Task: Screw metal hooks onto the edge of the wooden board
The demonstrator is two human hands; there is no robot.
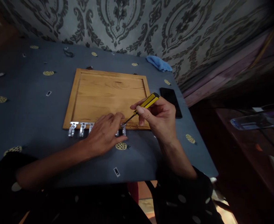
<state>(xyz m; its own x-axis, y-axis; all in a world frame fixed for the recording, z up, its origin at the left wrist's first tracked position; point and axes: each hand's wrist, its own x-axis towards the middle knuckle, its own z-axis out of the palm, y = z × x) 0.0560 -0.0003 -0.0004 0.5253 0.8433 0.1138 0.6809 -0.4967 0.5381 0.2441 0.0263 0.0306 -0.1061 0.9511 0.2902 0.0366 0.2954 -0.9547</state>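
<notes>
A framed wooden board point(109, 91) lies flat, a metal hook rail point(82, 128) along its near edge. My left hand point(104, 132) is closed over the middle of this rail, fingers on the board and thumb beside the right-hand hooks; it hides part of the rail. Between the thumb and fingers of my right hand point(161, 116) is a yellow and black screwdriver point(148, 101), tilted down to the left. Its tip meets the rail's right end, just beside my left fingertips. Whether a screw sits under the tip is too small to tell.
The table point(34, 115) has a blue-grey cover printed with pineapples. A black phone point(171, 101) lies right of the board, a blue cloth point(159, 63) at the back right. A small dark object point(68, 53) sits at the back left. Patterned fabric point(118, 21) rises behind.
</notes>
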